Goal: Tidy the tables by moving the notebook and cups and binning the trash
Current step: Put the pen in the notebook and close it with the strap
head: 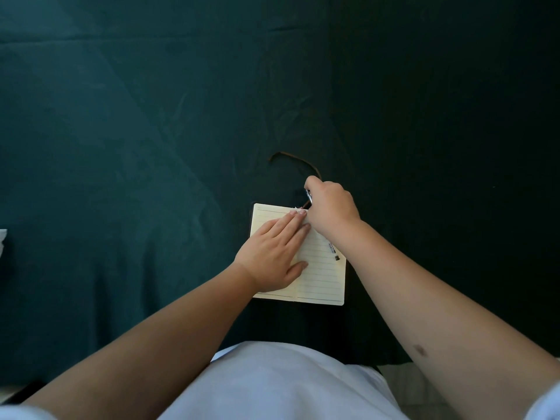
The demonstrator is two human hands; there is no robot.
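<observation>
An open lined notebook [321,277] lies on a table draped in dark teal cloth [136,147], close to my body. My left hand [272,253] rests flat on its left page, fingers together and pressing down. My right hand [328,207] is at the notebook's top edge, fingers closed on a small torn bit of white paper and what looks like a pen, whose dark tip [335,257] shows under my wrist. A thin brown ribbon [291,159] curls from the notebook's top onto the cloth.
A pale object [2,242] pokes in at the far left edge. The cloth hangs over the table's near edge by my white shirt [288,386]. A light floor strip [394,374] shows at the lower right.
</observation>
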